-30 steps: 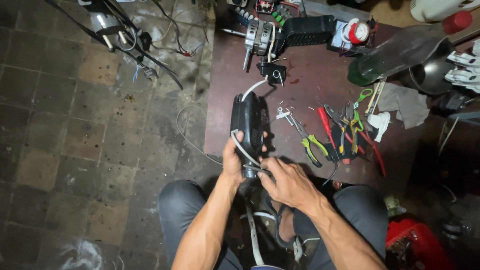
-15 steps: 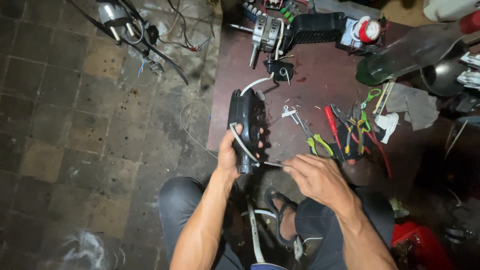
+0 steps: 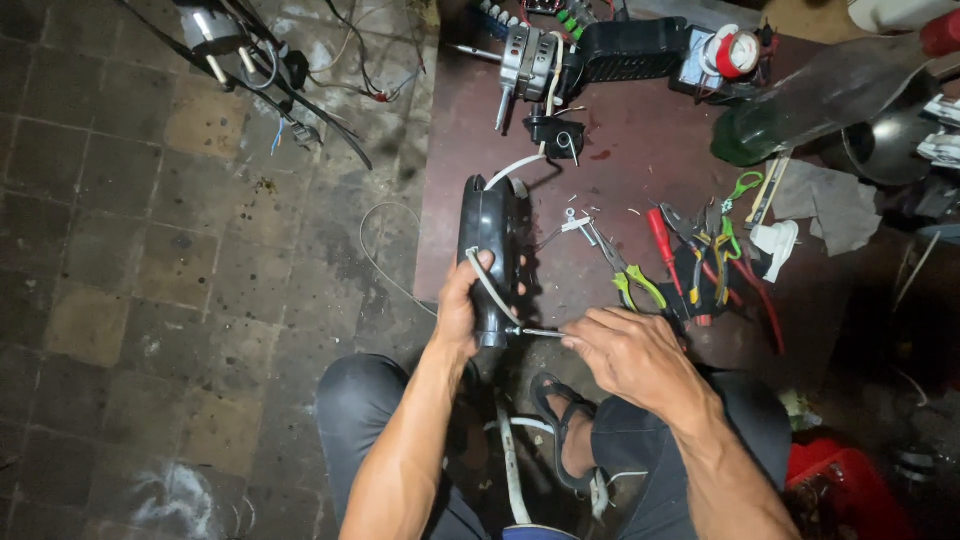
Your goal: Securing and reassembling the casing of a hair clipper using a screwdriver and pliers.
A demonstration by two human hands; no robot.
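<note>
My left hand [image 3: 462, 305] grips the near end of a black plastic appliance casing [image 3: 490, 235] that stands on edge on a dark red mat [image 3: 620, 170]. A white wire [image 3: 495, 292] runs over the casing under my thumb. My right hand [image 3: 625, 350] pinches a thin metal tool or wire end [image 3: 540, 332] whose tip points at the casing's lower edge. A white cable [image 3: 515, 168] leaves the casing's far end toward a small black part [image 3: 555, 133].
Pliers with green-yellow handles [image 3: 628, 275], a red-handled screwdriver [image 3: 662, 238] and several other hand tools [image 3: 720, 255] lie right of the casing. A motor [image 3: 525, 60], a black housing [image 3: 635, 48], tape rolls [image 3: 738, 50] and a grey cloth [image 3: 830, 205] sit farther back. Tiled floor with cables [image 3: 270, 75] lies left.
My right hand has drawn slightly away from the casing to the right, exposing the thin metal piece between them. My left hand keeps its grip on the casing.
</note>
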